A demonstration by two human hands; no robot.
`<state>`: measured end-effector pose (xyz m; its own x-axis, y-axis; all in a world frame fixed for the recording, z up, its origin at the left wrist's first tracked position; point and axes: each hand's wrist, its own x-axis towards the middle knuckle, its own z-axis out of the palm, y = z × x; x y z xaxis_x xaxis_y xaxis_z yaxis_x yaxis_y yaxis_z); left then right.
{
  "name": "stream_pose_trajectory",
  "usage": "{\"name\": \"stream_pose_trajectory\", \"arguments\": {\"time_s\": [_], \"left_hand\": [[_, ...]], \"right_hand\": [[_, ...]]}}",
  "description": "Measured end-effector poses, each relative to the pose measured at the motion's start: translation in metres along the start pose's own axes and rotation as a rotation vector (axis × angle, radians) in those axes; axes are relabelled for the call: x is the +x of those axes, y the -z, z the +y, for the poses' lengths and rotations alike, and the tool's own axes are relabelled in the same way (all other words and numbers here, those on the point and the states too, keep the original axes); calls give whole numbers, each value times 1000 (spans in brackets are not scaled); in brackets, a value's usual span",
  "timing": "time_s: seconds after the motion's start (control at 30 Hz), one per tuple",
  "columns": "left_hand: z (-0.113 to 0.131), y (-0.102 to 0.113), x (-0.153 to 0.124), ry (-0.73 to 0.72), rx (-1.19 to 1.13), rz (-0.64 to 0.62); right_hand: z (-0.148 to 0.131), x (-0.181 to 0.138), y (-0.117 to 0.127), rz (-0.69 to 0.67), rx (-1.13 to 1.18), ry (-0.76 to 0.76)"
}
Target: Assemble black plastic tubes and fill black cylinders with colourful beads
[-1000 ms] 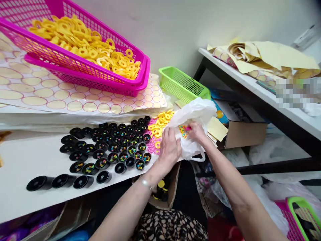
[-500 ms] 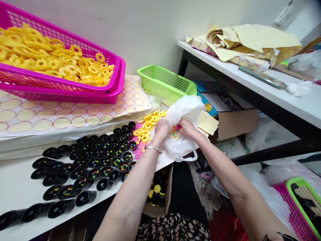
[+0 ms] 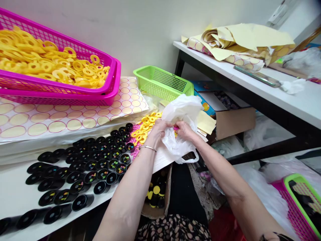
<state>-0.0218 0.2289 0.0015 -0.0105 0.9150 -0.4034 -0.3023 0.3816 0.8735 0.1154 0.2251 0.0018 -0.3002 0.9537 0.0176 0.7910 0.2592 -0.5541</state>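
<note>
At frame centre, both the left hand (image 3: 158, 129) and the right hand (image 3: 184, 130) pinch a white bag (image 3: 181, 110) above the black caps (image 3: 100, 157).

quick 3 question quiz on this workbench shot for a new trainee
1. True or false: the left hand and the right hand both grip the white plastic bag.
2. What fills the pink basket? A) red buttons B) yellow rings C) blue caps
3. Fill in: the bracelet sits on the ___ wrist.
Key: 1 true; 2 B; 3 left.
</note>
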Motion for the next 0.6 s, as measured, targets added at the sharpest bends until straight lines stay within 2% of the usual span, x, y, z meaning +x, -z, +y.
{"name": "stream_pose_trajectory", "arguments": {"time_s": [0.13,0.27,0.33,0.4,0.47,0.6], "left_hand": [[-4,7,-3,-91,17,108],[-4,15,-10,-189,94,233],[-3,17,-17,-224,131,263],[-2,19,-25,-246,150,265],[-1,20,-33,-247,146,224],[-6,19,-38,-178,101,121]], "right_hand": [[6,-5,-3,12,212,-19],[7,-16,-4,24,667,-53],[3,-22,-5,27,874,-59],[-4,-25,-5,18,931,-39],[-10,-27,-4,11,822,-14],[-12,-26,5,41,247,-11]]}}
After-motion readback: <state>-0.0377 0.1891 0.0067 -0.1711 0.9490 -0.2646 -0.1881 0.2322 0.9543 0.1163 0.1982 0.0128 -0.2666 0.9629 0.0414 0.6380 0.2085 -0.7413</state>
